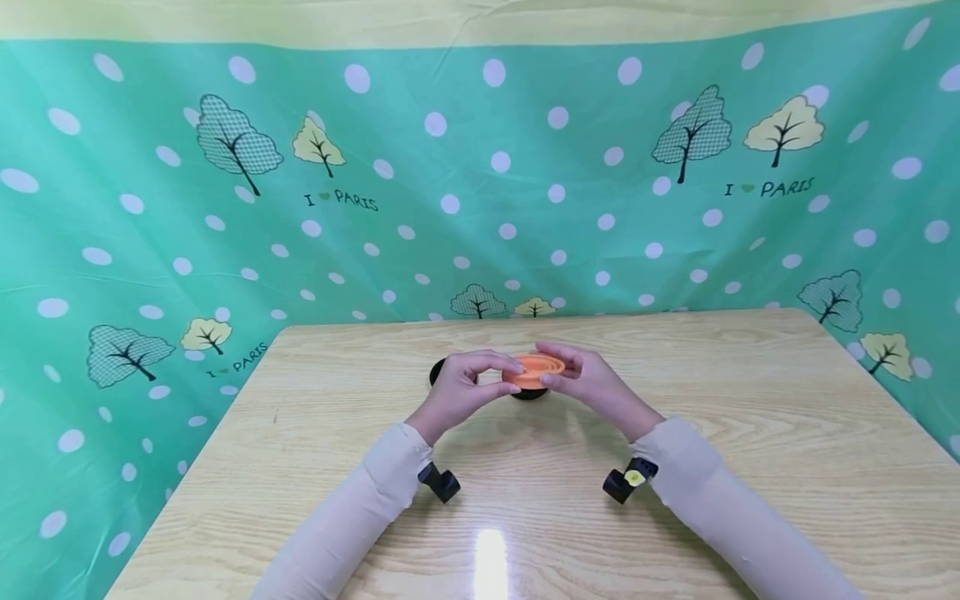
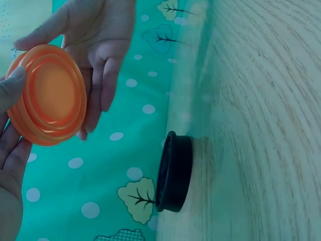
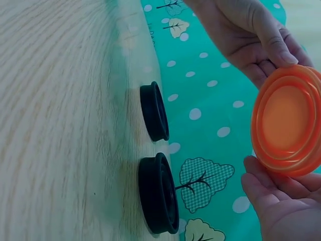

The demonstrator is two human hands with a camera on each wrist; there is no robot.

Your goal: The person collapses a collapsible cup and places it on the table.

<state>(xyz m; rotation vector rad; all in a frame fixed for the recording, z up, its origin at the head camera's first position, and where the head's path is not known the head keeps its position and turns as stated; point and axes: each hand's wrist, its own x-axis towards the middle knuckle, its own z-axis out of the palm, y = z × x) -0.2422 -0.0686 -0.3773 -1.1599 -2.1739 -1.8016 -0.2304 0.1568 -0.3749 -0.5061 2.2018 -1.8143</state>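
Note:
An orange collapsible cup (image 1: 531, 372), folded flat with concentric rings, is held up above the table between both hands. My left hand (image 1: 467, 379) pinches its left side, the thumb lying on the ringed face in the left wrist view. At the opposite side, my right hand (image 1: 592, 385) has its fingers fairly straight behind the cup (image 3: 287, 120), with the thumb near the rim. Below the orange cup stands a black round ringed piece (image 1: 529, 394). A second black piece (image 1: 437, 372) is partly hidden behind my left hand. Both black pieces appear in the right wrist view.
The wood-grain table (image 1: 300, 467) carries a bright light reflection near its front edge. A green dotted cloth (image 1: 420, 200) with printed trees hangs behind and beside it. A black wrist camera (image 1: 441, 483) is strapped to the left wrist, another (image 1: 622, 482) to the right.

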